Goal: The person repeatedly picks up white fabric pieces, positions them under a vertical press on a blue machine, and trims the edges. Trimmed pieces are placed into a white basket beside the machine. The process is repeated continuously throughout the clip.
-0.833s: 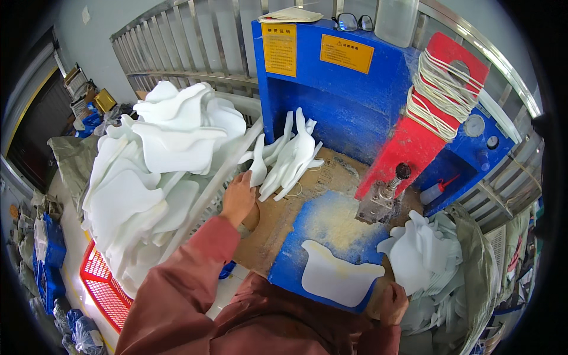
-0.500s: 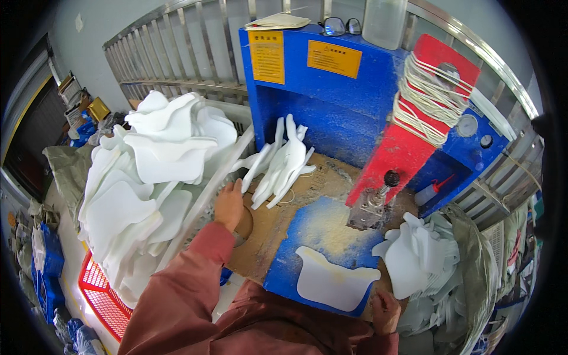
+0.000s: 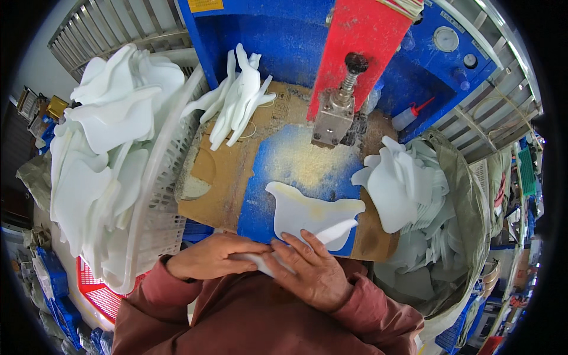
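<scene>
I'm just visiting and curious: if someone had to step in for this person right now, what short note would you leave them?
Left hand and right hand together grip one white plastic piece at the near edge of the bench. A second white cutout lies flat on the dusty blue plate, in front of the metal press head. Uncut-looking white pieces fill the white basket on the left; more lean against the blue machine; another pile sits in the sack on the right. Much of the left stack remains.

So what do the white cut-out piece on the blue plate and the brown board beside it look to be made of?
The flat white cut-out piece looks like thin matte plastic sheet: smooth, uniform, cleanly cut edges; it could be dense foam. The brown board looks like corrugated cardboard: dull, worn, with dust on it.
</scene>
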`<state>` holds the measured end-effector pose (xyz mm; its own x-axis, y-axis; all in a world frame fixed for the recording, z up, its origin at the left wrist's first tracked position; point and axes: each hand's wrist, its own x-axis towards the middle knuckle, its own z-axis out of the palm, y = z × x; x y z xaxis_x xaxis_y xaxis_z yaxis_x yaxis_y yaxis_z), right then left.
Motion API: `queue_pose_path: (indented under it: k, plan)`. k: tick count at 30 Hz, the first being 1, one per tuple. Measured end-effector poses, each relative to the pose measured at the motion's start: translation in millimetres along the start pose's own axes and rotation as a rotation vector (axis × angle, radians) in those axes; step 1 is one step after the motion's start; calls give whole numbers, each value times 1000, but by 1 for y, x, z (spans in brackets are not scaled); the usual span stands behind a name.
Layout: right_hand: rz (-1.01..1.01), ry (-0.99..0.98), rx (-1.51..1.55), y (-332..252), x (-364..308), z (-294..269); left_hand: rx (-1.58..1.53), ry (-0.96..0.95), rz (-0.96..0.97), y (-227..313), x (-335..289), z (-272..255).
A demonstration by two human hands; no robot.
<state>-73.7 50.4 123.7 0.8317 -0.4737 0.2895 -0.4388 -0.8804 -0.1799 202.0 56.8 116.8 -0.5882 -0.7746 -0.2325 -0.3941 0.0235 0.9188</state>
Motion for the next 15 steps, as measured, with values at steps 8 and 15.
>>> queue_pose_path:
  k: [8, 15]
  plan:
    - [319, -2, 263, 31, -35, 0, -202, 103, -296, -22, 41, 4]
    - [353, -67, 170, 66, -19, 13, -131, 450, -180, -49, 73, 9]
